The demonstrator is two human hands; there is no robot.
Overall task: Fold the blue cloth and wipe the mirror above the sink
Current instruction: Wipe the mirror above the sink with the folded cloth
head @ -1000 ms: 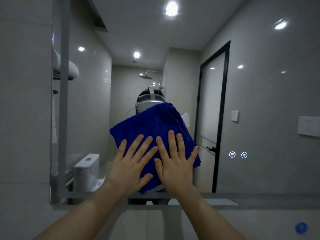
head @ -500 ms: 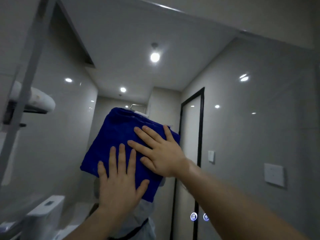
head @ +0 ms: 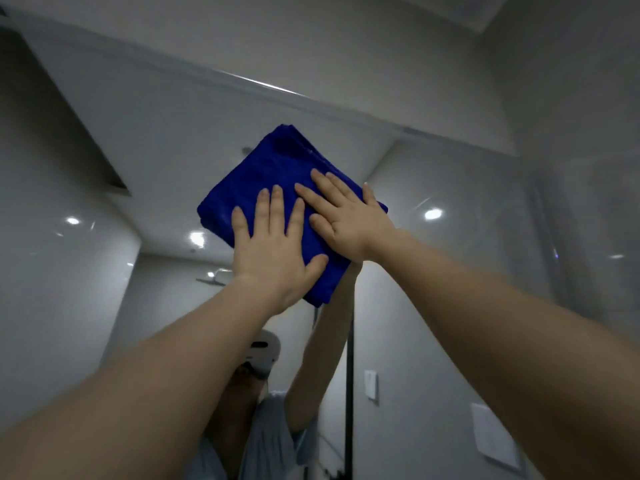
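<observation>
Blue cloth (head: pixel 277 174), folded into a thick, deep-blue square with layered edges, is held flat against the mirror (head: pixel 121 116). It lies beneath both grips and reaches up past their fingertips, to just below the mirror's upper edge. The left grip (head: pixel 273 251) is laid open on the cloth's lower half, its fingers straight and slightly spread and its thumb out to the side. The right grip (head: pixel 349 220) is pressed flat just beside it, its fingers angled across the cloth toward the left grip. Nothing is pinched or clenched.

Compared with half a second ago, the cloth and both grips are found higher on the glass. The view has been tilted upward, so the small lit icons low on the mirror are lost from sight.

Much of the cloth's lower right is covered by the grips. Both forearms are cut off by the frame. The reflected person is largely hidden behind the left forearm, and the mirror's right side is blurred.
</observation>
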